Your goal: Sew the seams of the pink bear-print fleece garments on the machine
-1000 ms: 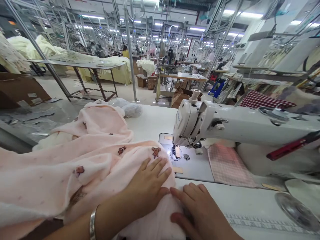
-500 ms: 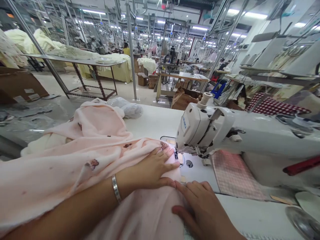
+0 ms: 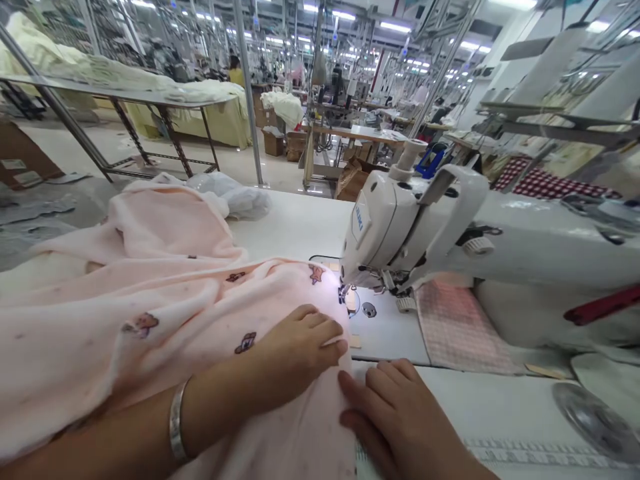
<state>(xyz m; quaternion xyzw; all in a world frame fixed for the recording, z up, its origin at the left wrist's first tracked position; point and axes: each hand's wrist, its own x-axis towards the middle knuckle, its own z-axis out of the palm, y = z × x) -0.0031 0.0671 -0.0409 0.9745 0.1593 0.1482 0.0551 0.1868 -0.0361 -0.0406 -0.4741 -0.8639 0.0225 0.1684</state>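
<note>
A pale pink fleece fabric (image 3: 165, 300) with small printed figures lies heaped across the white sewing table (image 3: 295, 227). My left hand (image 3: 295, 347) rests flat on it, fingers together, just in front of the needle (image 3: 345, 297) of the white sewing machine (image 3: 400, 227). A metal bangle (image 3: 176, 420) sits on that wrist. My right hand (image 3: 395, 413) is beside it at the fabric's right edge, fingers curled with the thumb against the hem, pinching it. The machine's lamp lights the cloth edge under the presser foot.
A pink checked cloth (image 3: 455, 327) lies under the machine arm. A clear plastic bag (image 3: 235, 197) sits at the table's far side. Behind stand a metal-framed table (image 3: 125, 100) stacked with cream fabric, cardboard boxes (image 3: 353, 180) and rows of other workstations.
My left hand has drawn back a little from the needle and the pink fabric has shifted under it. My right hand stays at the fabric's edge. The view has dipped lower.
</note>
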